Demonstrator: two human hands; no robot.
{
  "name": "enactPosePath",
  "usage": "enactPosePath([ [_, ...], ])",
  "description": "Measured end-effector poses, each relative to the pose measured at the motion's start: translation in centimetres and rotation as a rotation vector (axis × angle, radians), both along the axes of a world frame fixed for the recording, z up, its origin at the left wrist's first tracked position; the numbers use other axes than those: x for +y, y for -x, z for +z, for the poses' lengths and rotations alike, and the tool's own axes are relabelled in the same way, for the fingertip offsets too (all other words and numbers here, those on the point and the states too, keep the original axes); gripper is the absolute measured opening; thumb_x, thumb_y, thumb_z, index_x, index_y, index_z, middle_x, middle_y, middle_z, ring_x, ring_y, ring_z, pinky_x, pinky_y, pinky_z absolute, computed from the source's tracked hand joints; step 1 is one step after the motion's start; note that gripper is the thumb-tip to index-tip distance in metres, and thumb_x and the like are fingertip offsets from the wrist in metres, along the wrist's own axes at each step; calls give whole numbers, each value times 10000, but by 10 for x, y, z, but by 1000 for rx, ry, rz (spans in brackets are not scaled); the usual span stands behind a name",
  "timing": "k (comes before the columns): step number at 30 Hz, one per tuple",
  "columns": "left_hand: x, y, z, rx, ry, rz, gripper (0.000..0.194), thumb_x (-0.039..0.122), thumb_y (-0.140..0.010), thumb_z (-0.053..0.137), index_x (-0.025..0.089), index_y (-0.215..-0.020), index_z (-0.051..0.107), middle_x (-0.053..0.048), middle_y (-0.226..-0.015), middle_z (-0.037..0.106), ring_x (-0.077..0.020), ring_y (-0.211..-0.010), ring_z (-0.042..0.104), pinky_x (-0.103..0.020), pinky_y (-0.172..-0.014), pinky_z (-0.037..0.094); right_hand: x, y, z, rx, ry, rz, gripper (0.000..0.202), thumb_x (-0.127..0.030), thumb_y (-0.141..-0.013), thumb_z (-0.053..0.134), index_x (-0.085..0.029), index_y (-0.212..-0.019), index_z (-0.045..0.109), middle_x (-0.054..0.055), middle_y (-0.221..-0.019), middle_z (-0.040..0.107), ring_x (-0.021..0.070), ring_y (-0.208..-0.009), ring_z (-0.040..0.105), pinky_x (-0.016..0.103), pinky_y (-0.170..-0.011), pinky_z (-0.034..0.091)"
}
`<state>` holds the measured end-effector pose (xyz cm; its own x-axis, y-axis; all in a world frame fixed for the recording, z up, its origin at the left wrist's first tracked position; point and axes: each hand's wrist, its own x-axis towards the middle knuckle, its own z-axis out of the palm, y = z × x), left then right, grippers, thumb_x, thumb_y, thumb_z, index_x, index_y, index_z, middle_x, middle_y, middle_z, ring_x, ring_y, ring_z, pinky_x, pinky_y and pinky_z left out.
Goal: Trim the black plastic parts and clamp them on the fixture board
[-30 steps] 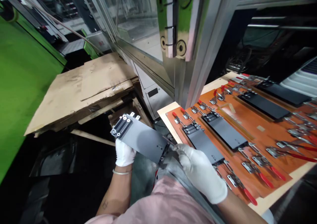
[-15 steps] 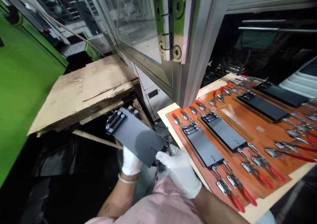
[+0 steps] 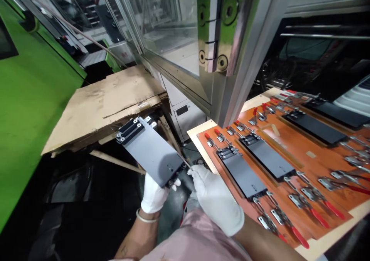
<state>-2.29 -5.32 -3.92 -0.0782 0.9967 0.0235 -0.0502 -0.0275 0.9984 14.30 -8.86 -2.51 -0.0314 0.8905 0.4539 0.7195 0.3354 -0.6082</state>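
Note:
My left hand (image 3: 154,195), in a white glove, grips a grey rectangular panel (image 3: 153,149) from below near its lower end. Black fittings with metal bushings line both short ends of the panel, which tilts down to the right. A thin, narrow tool (image 3: 186,164) is pinched in my right hand (image 3: 215,197), also gloved in white. Its tip lies at the right edge of the panel, by the lower fittings; I cannot tell whether it touches. Part of my left hand is hidden under the panel.
To the right, an orange fixture board (image 3: 300,153) bears several similar panels (image 3: 267,157) and red-handled toggle clamps (image 3: 300,236). Cardboard (image 3: 115,93) lies on a stand at the left. A metal-framed door corner (image 3: 224,103) juts down ahead. A green machine (image 3: 34,95) stands at far left.
My right hand has drawn off the panel's lower corner and now sits just right of it with the thin tool. The panel has shifted slightly left and up, still in my left hand.

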Motion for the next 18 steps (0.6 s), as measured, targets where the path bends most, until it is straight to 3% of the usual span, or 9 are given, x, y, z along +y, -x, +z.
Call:
enactPosePath([
  [5, 1, 4, 6, -13, 13, -18, 227, 419, -762, 693, 193, -759, 677, -39, -467, 615, -192, -358, 566, -288, -304, 453, 0, 4, 3, -110, -59, 8, 312, -243, -998, 405, -213, -932, 708, 55, -834, 740, 165, -703, 686, 229, -696, 503],
  [14, 3, 18, -11, 278, -115, -50, 229, 374, -853, 581, 199, -816, 724, -58, -493, 620, -214, -396, 586, -344, -385, 518, 1, 2, 3, -117, -97, -15, 259, -217, -980, 446, -196, -989, 705, 61, -917, 754, 171, -768, 708, 222, -750, 525],
  [18, 5, 17, -3, 489, -304, -1, 127, 295, -811, 639, 206, -811, 730, -67, -604, 692, -249, -572, 680, -395, -593, 598, -1, 6, 5, -70, -24, 4, 293, -249, -987, 420, -227, -965, 711, 55, -914, 755, 174, -740, 706, 243, -752, 539],
])
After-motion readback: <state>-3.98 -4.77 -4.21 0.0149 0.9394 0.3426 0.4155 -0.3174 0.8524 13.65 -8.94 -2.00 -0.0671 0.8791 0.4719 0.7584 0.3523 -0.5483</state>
